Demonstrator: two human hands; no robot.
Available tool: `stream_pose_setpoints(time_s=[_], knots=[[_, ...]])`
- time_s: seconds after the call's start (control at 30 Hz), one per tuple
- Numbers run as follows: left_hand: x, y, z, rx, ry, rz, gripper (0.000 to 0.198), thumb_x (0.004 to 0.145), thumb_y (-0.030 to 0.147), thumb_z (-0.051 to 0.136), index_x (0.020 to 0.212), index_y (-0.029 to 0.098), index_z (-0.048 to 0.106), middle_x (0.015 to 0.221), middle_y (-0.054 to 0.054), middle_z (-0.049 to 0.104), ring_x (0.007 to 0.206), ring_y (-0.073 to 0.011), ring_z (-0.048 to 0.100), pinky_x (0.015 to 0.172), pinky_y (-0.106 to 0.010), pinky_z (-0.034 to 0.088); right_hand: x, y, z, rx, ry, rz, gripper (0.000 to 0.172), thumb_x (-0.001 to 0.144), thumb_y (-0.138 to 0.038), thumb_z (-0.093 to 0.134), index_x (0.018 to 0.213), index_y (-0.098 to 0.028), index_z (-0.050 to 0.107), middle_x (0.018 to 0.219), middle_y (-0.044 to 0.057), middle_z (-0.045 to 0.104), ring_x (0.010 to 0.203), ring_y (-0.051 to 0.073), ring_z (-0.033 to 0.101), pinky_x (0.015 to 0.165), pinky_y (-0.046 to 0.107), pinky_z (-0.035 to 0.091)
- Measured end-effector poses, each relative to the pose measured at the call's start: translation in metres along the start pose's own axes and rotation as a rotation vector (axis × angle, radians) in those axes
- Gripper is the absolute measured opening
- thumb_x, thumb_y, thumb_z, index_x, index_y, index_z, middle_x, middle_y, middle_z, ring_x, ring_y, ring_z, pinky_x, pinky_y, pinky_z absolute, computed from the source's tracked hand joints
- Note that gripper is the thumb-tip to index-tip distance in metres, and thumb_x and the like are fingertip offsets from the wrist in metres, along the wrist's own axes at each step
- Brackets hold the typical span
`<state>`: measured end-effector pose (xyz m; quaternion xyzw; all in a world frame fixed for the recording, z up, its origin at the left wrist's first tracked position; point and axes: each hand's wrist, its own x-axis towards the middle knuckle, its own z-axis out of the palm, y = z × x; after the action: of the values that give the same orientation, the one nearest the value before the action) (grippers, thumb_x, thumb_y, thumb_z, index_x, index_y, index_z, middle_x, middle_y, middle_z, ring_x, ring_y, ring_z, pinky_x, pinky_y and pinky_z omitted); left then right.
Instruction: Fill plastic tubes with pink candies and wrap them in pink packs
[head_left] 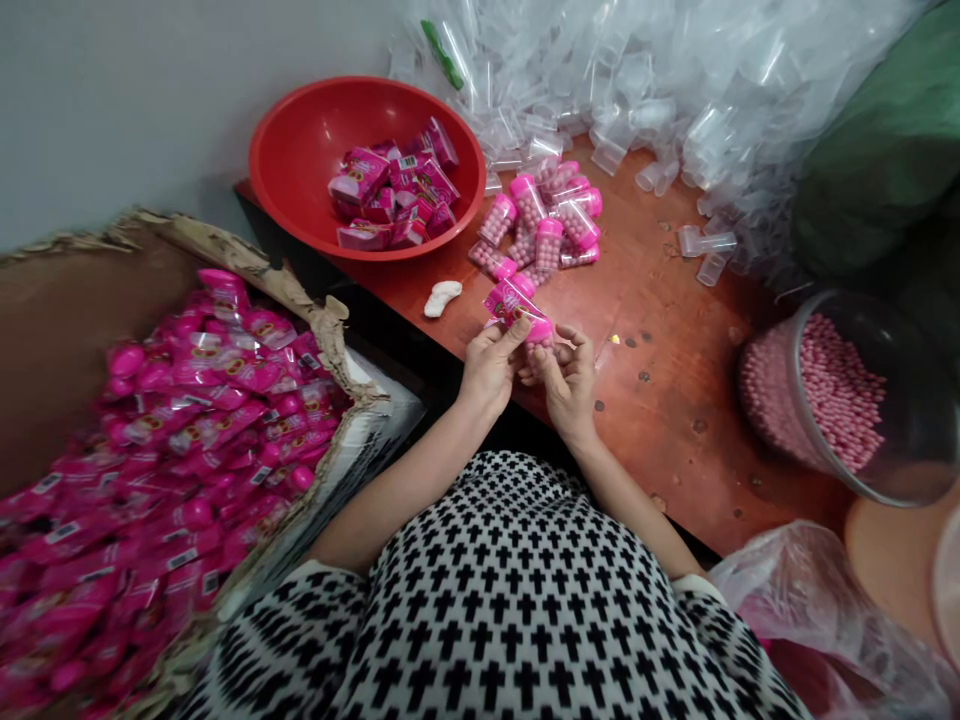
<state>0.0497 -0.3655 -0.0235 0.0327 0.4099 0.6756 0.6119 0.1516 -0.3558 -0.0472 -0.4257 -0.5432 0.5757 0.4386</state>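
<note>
My left hand [486, 372] pinches a pink printed plastic sleeve [502, 298] over the table's near edge. My right hand [571, 390] has its fingers closed round a small clear bottle of pink balls [540, 346]. The bottle's pink cap meets the sleeve, but I cannot tell how far the sleeve covers it. Just beyond my hands lies a pile of similar pink-capped bottles [548, 243] filled with pink balls. To the left of them, a red bowl [281, 165] holds several folded pink sleeves [361, 175].
A torn cardboard box [322, 325] full of pink wrapped bottles [217, 400] stands left. Many clear empty bottles [637, 110] heap at the back. At right, a clear tub [806, 400] contains pink balls [836, 390]. A white scrap [442, 298] lies on the reddish table [675, 400].
</note>
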Motion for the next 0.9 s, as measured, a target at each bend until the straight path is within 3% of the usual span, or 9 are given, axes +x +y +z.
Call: stream_pose_setpoints(time_s=[0.17, 0.3, 0.37, 0.47, 0.6, 0.8, 0.9], knots=[[0.001, 0.003, -0.003, 0.017, -0.055, -0.009, 0.044, 0.057, 0.045, 0.09, 0.069, 0.013, 0.062, 0.057, 0.0, 0.062, 0.043, -0.0083, 0.053, 0.039, -0.02, 0.037, 0.002, 0.001, 0.001, -0.029, 0.016, -0.034, 0.043, 0.084, -0.045, 0.07, 0.114, -0.028, 0.044, 0.088, -0.003, 0.068, 0.062, 0.011, 0.066, 0.061, 0.025, 0.06], [0.005, 0.013, -0.008, 0.106, -0.14, 0.01, 0.045, 0.054, 0.046, 0.091, 0.059, 0.013, 0.061, 0.051, 0.001, 0.057, 0.038, -0.0092, 0.049, 0.034, -0.023, 0.035, 0.004, -0.005, 0.001, 0.158, -0.101, 0.071, 0.049, 0.081, -0.049, 0.072, 0.111, -0.029, 0.039, 0.077, -0.007, 0.068, 0.053, 0.011, 0.065, 0.052, 0.025, 0.059], [0.008, 0.016, -0.012, 0.171, -0.171, 0.029, 0.043, 0.053, 0.044, 0.091, 0.055, 0.012, 0.062, 0.052, 0.0, 0.058, 0.04, -0.0103, 0.052, 0.037, -0.024, 0.039, 0.005, -0.006, 0.001, 0.211, -0.132, 0.108, 0.052, 0.08, -0.05, 0.073, 0.112, -0.029, 0.037, 0.075, -0.008, 0.069, 0.052, 0.011, 0.066, 0.051, 0.024, 0.059], [0.011, 0.014, -0.017, 0.28, -0.2, 0.067, 0.037, 0.057, 0.04, 0.089, 0.06, 0.01, 0.069, 0.059, -0.004, 0.065, 0.05, -0.0121, 0.058, 0.045, -0.025, 0.044, 0.006, -0.005, 0.001, 0.171, -0.071, 0.062, 0.053, 0.079, -0.047, 0.075, 0.112, -0.029, 0.037, 0.073, -0.009, 0.068, 0.053, 0.011, 0.067, 0.053, 0.024, 0.06], [0.009, 0.008, -0.014, 0.267, -0.185, 0.061, 0.034, 0.061, 0.041, 0.086, 0.066, 0.01, 0.073, 0.064, -0.006, 0.069, 0.051, -0.0109, 0.057, 0.046, -0.024, 0.042, 0.006, -0.006, 0.001, 0.111, -0.012, 0.004, 0.055, 0.078, -0.047, 0.076, 0.112, -0.03, 0.038, 0.073, -0.01, 0.067, 0.055, 0.011, 0.067, 0.056, 0.025, 0.061], [0.006, 0.012, -0.011, 0.054, -0.057, 0.054, 0.032, 0.053, 0.033, 0.09, 0.062, 0.011, 0.069, 0.061, -0.002, 0.066, 0.054, -0.0087, 0.056, 0.051, -0.021, 0.043, 0.004, -0.012, -0.006, 0.252, -0.187, 0.127, 0.059, 0.073, -0.051, 0.08, 0.113, -0.029, 0.042, 0.095, -0.002, 0.075, 0.079, 0.016, 0.075, 0.08, 0.036, 0.064], [0.002, 0.008, -0.012, 0.037, -0.074, 0.029, 0.03, 0.054, 0.03, 0.09, 0.064, 0.011, 0.069, 0.065, -0.003, 0.067, 0.058, -0.0087, 0.058, 0.054, -0.021, 0.044, 0.006, -0.01, -0.009, 0.261, -0.182, 0.157, 0.058, 0.071, -0.051, 0.081, 0.11, -0.029, 0.044, 0.089, -0.003, 0.075, 0.076, 0.017, 0.075, 0.075, 0.035, 0.064]])
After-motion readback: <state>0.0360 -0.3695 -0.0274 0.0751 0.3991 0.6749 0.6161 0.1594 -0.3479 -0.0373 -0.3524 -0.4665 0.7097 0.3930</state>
